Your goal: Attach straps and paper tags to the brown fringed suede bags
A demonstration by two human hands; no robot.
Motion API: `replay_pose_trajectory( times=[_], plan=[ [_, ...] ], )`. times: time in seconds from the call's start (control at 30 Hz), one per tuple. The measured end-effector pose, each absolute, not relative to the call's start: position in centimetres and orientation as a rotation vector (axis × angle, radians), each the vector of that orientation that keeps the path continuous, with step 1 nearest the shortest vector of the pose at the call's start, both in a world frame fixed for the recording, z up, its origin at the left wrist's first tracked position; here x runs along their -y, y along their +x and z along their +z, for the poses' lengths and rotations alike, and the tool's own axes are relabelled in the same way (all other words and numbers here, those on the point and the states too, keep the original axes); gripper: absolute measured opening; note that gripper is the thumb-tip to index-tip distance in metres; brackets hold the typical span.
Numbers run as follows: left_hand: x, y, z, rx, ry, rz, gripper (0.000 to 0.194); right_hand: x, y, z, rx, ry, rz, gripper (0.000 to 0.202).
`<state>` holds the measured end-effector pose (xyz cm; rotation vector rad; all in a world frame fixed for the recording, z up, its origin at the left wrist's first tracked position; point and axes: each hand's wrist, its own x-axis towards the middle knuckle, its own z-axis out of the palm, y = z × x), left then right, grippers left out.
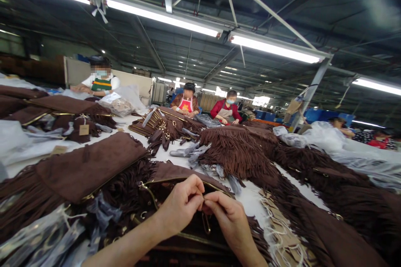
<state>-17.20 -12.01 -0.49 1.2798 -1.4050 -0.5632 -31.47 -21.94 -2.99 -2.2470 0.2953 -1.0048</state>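
At the far left edge of the white table (250, 198) lie flat brown suede bags (56, 106) with gold trim, one with a paper tag (84, 129) hanging from it. Nearer, a large brown fringed bag (84, 167) lies flat, its long axis running from the near left edge up toward the middle of the table. Crumpled clear plastic wrap (40, 233) sits at the near left corner.

At the near edge, in the middle, a brown bag (175, 175) lies open-side toward the camera, its long axis running left to right along the edge and its gold zipper rim arching over the hands. The left hand (183, 206) is closed narrow, thumb and forefinger pinched together on a small piece of hardware at the bag's opening. The right hand (227, 217) meets it fingertip to fingertip, also pinched narrow on the same small part; what exactly the piece is cannot be told. A thin gold ring (206, 223) hangs just below the fingers.

Further back, in the middle of the table, a heap of bags with straps and gold clasps (163, 127) lies beside a pile of fringed bags (234, 150). To the right of the hands a bundle of paper tags with white strings (282, 233) rests near the edge. A long row of brown fringed bags (328, 187) runs down the right side.

Across the table, people in aprons work: one in green and orange stripes (100, 83) at the left, one in a red apron (187, 102), one in a red top (226, 110)
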Motion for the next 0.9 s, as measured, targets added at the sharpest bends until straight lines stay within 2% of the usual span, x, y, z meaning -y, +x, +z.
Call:
replay_pose_trajectory(
  times=[0.33, 0.5, 0.63, 0.73, 0.83, 0.9],
  plan=[
    [11.4, -17.6, 0.1, 1.523, 1.435, -0.372, 0.017, 21.4, -31.8, -2.9, -0.217, -2.524, -1.07, 0.023],
    [12.4, -17.2, -0.1, 1.53, 1.441, -0.468, 0.022, 22.1, -31.4, -3.1, -0.205, -2.545, -1.051, 0.023],
    [12.3, -15.8, 2.4, 1.619, 1.486, -0.491, 0.018, 22.6, -32.6, -2.0, -0.262, -2.572, -1.072, 0.022],
    [10.5, -13.9, 5.8, 1.717, 1.557, -0.28, 0.022, 22.4, -34.8, -1.1, -0.34, -2.676, -0.929, 0.024],
    [8.1, -11.7, 7.6, 1.849, 1.776, 0.128, 0.018, 20.9, -36.1, -1.0, -0.331, -2.864, -0.647, 0.026],
    [6.9, -10.4, 7.3, 1.936, 2.0, 0.3, 0.037, 19.4, -35.5, -1.4, -0.296, -2.977, -0.454, 0.039]
  ],
)
